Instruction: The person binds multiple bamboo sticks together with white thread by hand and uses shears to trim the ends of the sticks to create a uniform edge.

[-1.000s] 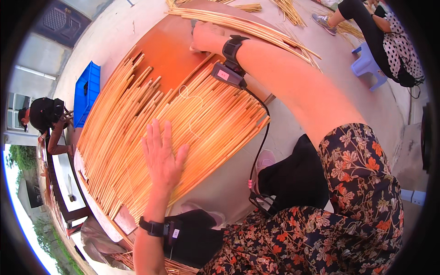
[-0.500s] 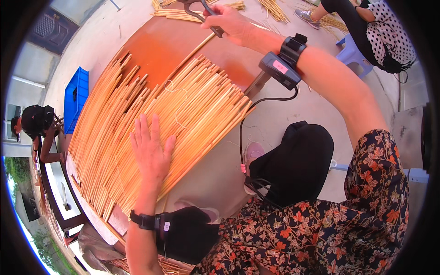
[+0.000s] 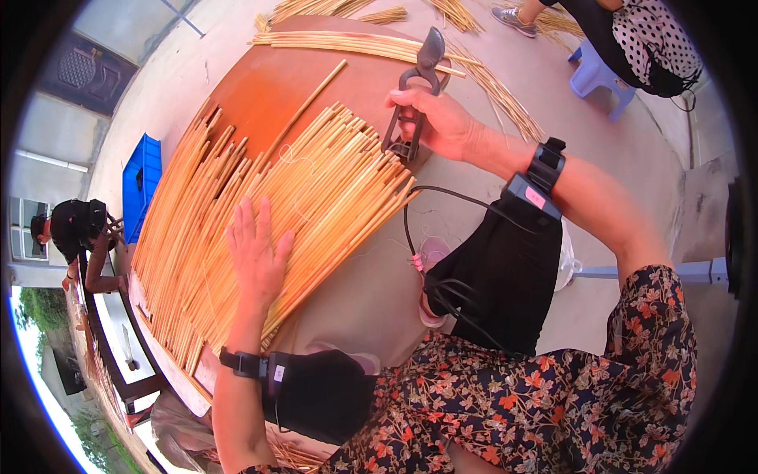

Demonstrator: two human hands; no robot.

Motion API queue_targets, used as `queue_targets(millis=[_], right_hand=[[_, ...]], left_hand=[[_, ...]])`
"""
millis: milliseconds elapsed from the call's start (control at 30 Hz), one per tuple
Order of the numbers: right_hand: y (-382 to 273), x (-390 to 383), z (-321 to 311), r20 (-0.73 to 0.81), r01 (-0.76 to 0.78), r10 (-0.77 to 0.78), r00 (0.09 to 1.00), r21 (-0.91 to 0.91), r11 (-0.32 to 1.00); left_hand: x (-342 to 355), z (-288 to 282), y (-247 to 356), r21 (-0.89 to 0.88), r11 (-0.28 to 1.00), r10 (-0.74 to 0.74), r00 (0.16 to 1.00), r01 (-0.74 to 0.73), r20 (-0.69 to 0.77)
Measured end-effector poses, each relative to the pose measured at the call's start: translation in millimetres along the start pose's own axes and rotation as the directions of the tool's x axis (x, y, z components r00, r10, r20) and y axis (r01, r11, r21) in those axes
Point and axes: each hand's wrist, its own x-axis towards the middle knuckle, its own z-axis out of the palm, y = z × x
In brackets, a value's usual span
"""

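Observation:
Slender peeled sticks lie side by side in a wide mat on the round brown table, their far ends uneven. My left hand rests flat on them with its fingers stretched out. Past their far right ends, my right hand is wrapped round the handles of dark metal pruning shears, held up with the blade end pointing away from me. A thin pale string curls loosely over the sticks. One longer stick juts out beyond the others onto the bare tabletop.
More sticks lie along the table's far edge, with bundles on the floor beyond. A blue crate stands at the left, near a bending person. Another person sits by a lilac stool at the far right.
My right hand has come back toward me and slightly right with the shears, whose blade end now shows in full. The left hand stays flat on the sticks, and the view has shifted a little.

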Motion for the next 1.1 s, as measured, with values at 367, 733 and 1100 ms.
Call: queue_targets(millis=[367,733,1100], right_hand=[[-90,43,-121,-0.046,0.246,-0.374,0.926,-0.677,0.693],[-74,-14,-149,-0.064,0.142,-0.302,0.951,-0.777,0.613],[111,-146,36,-0.521,0.083,0.096,0.848,0.31,0.947]], left_hand=[[1,0,-4,0.047,0.999,0.003,0.997,-0.006,0.073],[5,0,-3,0.035,0.999,0.01,0.997,-0.012,0.077],[4,7,-14,0.015,0.999,0.036,0.999,-0.037,0.034]])
